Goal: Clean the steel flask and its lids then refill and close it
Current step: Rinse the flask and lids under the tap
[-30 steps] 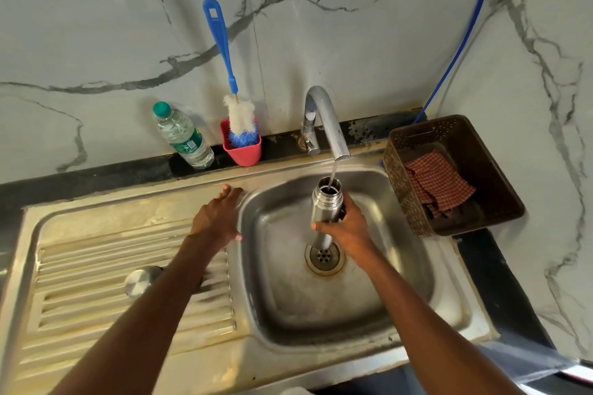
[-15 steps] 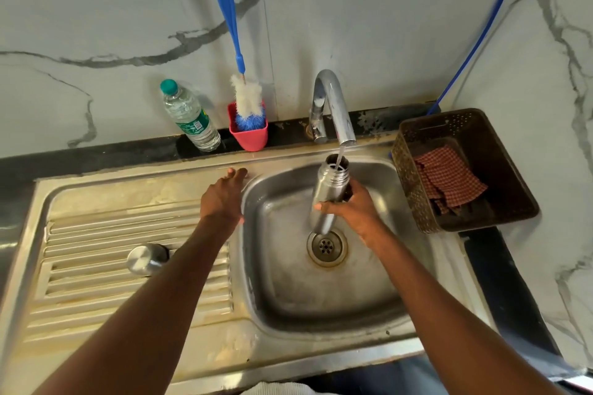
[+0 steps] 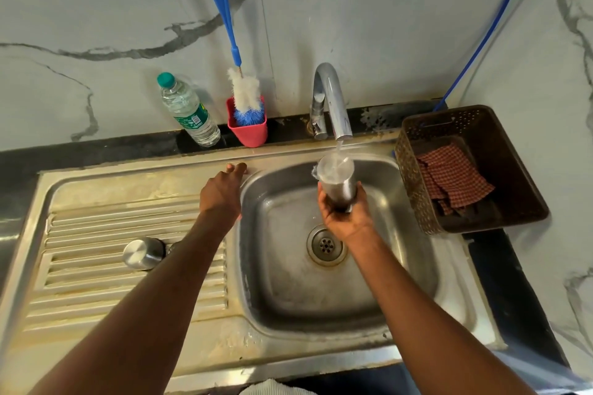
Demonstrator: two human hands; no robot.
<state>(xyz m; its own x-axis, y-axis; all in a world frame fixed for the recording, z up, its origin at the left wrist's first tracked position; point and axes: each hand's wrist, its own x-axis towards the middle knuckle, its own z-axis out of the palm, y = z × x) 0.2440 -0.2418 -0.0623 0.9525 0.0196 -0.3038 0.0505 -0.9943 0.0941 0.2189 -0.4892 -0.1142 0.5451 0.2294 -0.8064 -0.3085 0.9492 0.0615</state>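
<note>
Flask [image 3: 337, 184] raised closer under tap [image 3: 333, 106], mouth now brimming. Right hand [image 3: 348, 216] wraps its lower body, over sink [image 3: 417, 266] middle. Left hand [image 3: 221, 194] flat, fingers spread, on sink's back rim. Wet steel, filling: likely slippery, heavier; grip mid-body.

Steel flask [image 3: 337, 184] mouth blurred by water, base hidden in right hand [image 3: 348, 218]

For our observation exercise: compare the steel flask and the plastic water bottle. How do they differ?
The steel flask is opaque metal; the plastic water bottle is clear. The flask is open under running water, the bottle capped. The flask is held by the right hand; the bottle leans against the wall. Both hold water.
</note>
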